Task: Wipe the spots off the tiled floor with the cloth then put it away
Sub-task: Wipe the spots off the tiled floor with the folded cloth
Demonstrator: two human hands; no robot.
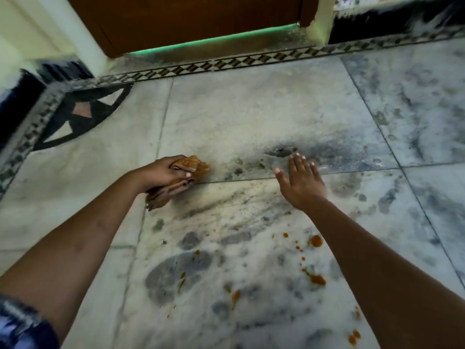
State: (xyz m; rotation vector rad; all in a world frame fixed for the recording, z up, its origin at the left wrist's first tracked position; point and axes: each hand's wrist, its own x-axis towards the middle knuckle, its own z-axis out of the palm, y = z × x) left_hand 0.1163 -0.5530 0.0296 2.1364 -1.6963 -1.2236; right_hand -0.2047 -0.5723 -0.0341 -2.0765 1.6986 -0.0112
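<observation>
Looking down onto a white-and-grey marble tiled floor [251, 109]. Left hand [163, 172] curled round a folded orange-brown cloth [193, 167], thumb over the top fold, fingers wrapped behind. Cloth bunched under the palm, lower end trailing back toward the wrist, lying across a joint line between two tiles.

Right hand [300, 180] holding nothing, fingers straight and slightly spread, palm down over the same joint line, well apart from the cloth. Impossible to tell whether touching the floor or just above it. Between the two hands, dark grey mottling in the marble.

Nearer the camera, between the forearms, scattered orange-brown spots [315, 241]: two larger blots just beside the right forearm, smaller drips toward the middle, more near the bottom edge.

Blue patterned sleeve [22, 328] pushed up on the left arm in the bottom-left corner.

At the far edge of the floor, a narrow mosaic border strip of black, white and amber pieces [226, 62]. Behind it, a brown wooden door [188, 16] with a green glow along its bottom gap. In the left corner, a black quarter-circle inlay with pale triangles [83, 117].
</observation>
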